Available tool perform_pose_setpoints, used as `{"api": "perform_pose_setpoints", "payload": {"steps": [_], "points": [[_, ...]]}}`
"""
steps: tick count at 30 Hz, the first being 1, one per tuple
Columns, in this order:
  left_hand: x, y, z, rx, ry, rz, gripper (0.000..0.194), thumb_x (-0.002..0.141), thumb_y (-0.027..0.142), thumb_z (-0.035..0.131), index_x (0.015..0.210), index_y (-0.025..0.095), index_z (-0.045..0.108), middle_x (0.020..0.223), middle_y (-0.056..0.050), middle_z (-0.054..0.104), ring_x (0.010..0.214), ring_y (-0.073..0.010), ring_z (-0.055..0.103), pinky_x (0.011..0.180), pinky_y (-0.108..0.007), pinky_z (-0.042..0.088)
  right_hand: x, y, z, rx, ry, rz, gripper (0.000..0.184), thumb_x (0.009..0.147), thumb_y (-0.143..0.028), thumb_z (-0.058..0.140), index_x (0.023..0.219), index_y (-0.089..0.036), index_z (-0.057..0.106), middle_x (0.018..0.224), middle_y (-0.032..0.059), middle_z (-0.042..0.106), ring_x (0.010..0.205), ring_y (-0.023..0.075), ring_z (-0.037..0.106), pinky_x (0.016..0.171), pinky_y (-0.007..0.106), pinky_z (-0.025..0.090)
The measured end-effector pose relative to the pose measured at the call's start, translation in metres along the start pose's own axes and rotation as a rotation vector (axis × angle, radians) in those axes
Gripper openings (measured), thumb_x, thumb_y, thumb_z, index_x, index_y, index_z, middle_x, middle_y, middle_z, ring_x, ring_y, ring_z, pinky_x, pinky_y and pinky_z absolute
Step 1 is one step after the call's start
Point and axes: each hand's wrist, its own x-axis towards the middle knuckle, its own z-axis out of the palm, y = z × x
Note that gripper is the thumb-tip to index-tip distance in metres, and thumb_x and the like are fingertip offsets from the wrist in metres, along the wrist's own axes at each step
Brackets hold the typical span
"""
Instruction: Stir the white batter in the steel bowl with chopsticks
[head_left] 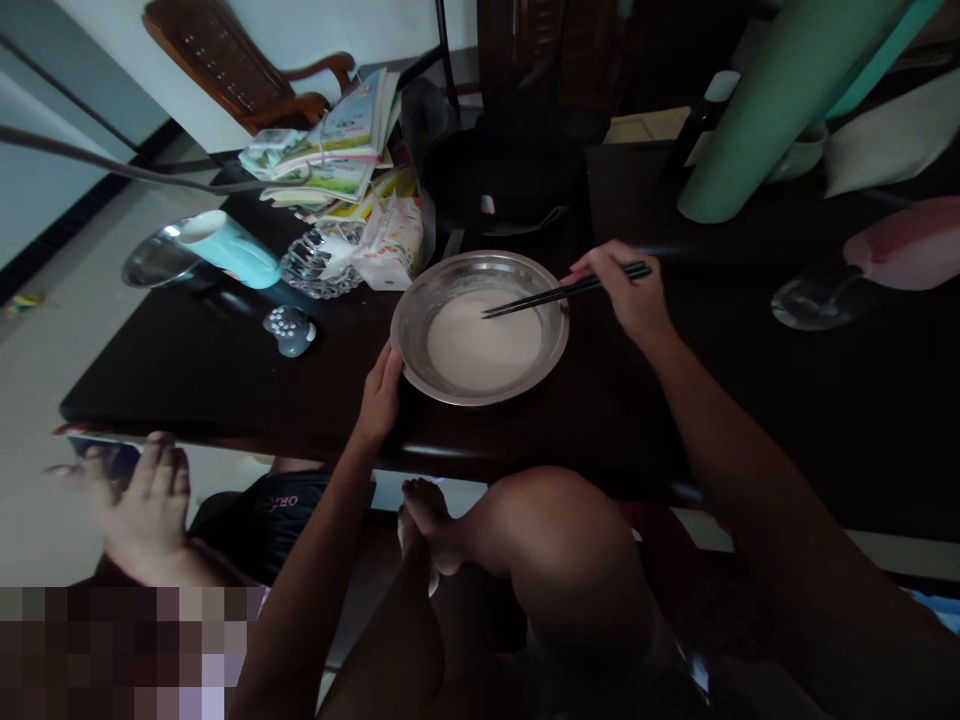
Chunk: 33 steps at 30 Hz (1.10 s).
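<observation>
Mix: pale and fluid in the bowl, its surface mostly smooth, so the blending looks well along
Below the surface: hidden, so whether any stirring is left I cannot tell
Chopsticks: across the bowl's right side, tips at the mix near its middle; dipped or just above is unclear
Long axis: slanting, thin ends pointing left and slightly towards the wearer, thick ends beyond the right hand
Right hand: fingers closed round the chopsticks
Left hand: clamped on the bowl's near left rim
Table: bowl upright near its front edge
</observation>
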Motion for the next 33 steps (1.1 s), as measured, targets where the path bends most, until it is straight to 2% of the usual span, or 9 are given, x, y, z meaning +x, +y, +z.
{"api": "perform_pose_setpoints", "payload": {"steps": [4, 7, 11, 14, 19, 22, 26, 29, 33], "points": [[0.0, 0.001, 0.0, 0.01, -0.011, 0.011, 0.063, 0.093, 0.063, 0.041, 0.13, 0.018, 0.062, 0.139, -0.008, 0.06, 0.135, -0.0281, 0.047, 0.118, -0.043, 0.029, 0.006, 0.005, -0.007, 0.107, 0.125, 0.054, 0.043, 0.091, -0.055, 0.055, 0.066, -0.021, 0.063, 0.053, -0.0015, 0.061, 0.051, 0.0129, 0.064, 0.055, 0.027, 0.049], [0.0, 0.001, 0.001, -0.001, -0.011, 0.019, 0.062, 0.093, 0.063, 0.041, 0.131, 0.018, 0.062, 0.139, -0.008, 0.06, 0.135, -0.0279, 0.047, 0.118, -0.043, 0.029, -0.001, 0.001, 0.004, 0.109, -0.014, 0.079, 0.044, 0.09, -0.058, 0.054, 0.067, -0.021, 0.064, 0.053, -0.002, 0.062, 0.053, 0.0126, 0.064, 0.057, 0.027, 0.051], [0.0, 0.0, 0.001, -0.014, -0.01, 0.01, 0.061, 0.093, 0.063, 0.042, 0.13, 0.019, 0.063, 0.139, -0.007, 0.06, 0.135, -0.0275, 0.048, 0.117, -0.042, 0.03, -0.009, -0.005, 0.016, 0.013, -0.184, 0.016, 0.04, 0.09, -0.057, 0.055, 0.071, -0.024, 0.068, 0.071, -0.0002, 0.072, 0.076, 0.015, 0.069, 0.077, 0.031, 0.056], [0.0, -0.001, 0.0, -0.005, -0.003, 0.016, 0.061, 0.093, 0.063, 0.042, 0.129, 0.019, 0.063, 0.139, -0.008, 0.059, 0.136, -0.0274, 0.047, 0.118, -0.042, 0.03, -0.004, -0.002, 0.008, -0.02, -0.096, 0.0, 0.038, 0.088, -0.057, 0.057, 0.073, -0.024, 0.068, 0.075, 0.0002, 0.073, 0.08, 0.0164, 0.07, 0.079, 0.033, 0.057], [0.001, -0.003, 0.0, -0.007, 0.0, 0.018, 0.061, 0.092, 0.064, 0.043, 0.129, 0.02, 0.064, 0.139, -0.007, 0.06, 0.134, -0.0272, 0.049, 0.117, -0.042, 0.031, 0.005, 0.007, -0.007, 0.095, 0.105, 0.045, 0.042, 0.091, -0.056, 0.054, 0.067, -0.022, 0.063, 0.055, -0.0011, 0.063, 0.053, 0.0136, 0.065, 0.056, 0.029, 0.053], [0.0, -0.004, 0.0, -0.007, 0.006, 0.011, 0.06, 0.093, 0.063, 0.043, 0.128, 0.02, 0.064, 0.138, -0.007, 0.06, 0.135, -0.0269, 0.048, 0.117, -0.042, 0.03, -0.001, 0.002, 0.001, 0.106, -0.025, 0.065, 0.043, 0.09, -0.057, 0.054, 0.067, -0.022, 0.064, 0.056, -0.0007, 0.063, 0.058, 0.0145, 0.067, 0.059, 0.029, 0.054], [0.0, -0.002, 0.0, -0.007, -0.004, 0.018, 0.06, 0.093, 0.062, 0.042, 0.129, 0.019, 0.064, 0.139, -0.007, 0.06, 0.135, -0.0272, 0.047, 0.118, -0.042, 0.03, -0.01, -0.007, 0.015, 0.022, -0.21, 0.023, 0.04, 0.09, -0.057, 0.056, 0.071, -0.023, 0.067, 0.071, 0.0009, 0.072, 0.078, 0.0161, 0.07, 0.078, 0.032, 0.057], [0.0, 0.001, 0.0, -0.004, -0.012, 0.02, 0.061, 0.093, 0.062, 0.041, 0.13, 0.018, 0.063, 0.14, -0.008, 0.059, 0.136, -0.0278, 0.047, 0.118, -0.043, 0.03, -0.006, -0.004, 0.01, -0.008, -0.126, 0.01, 0.038, 0.09, -0.056, 0.056, 0.073, -0.023, 0.067, 0.074, 0.0007, 0.072, 0.08, 0.0159, 0.07, 0.081, 0.032, 0.057], [0.0, 0.002, 0.0, -0.001, -0.017, 0.015, 0.063, 0.093, 0.063, 0.042, 0.13, 0.017, 0.063, 0.14, -0.009, 0.058, 0.136, -0.0281, 0.046, 0.118, -0.042, 0.029, 0.004, 0.007, -0.006, 0.071, 0.063, 0.084, 0.044, 0.088, -0.062, 0.054, 0.072, -0.022, 0.063, 0.06, 0.0003, 0.066, 0.064, 0.0161, 0.07, 0.063, 0.03, 0.057]]}}
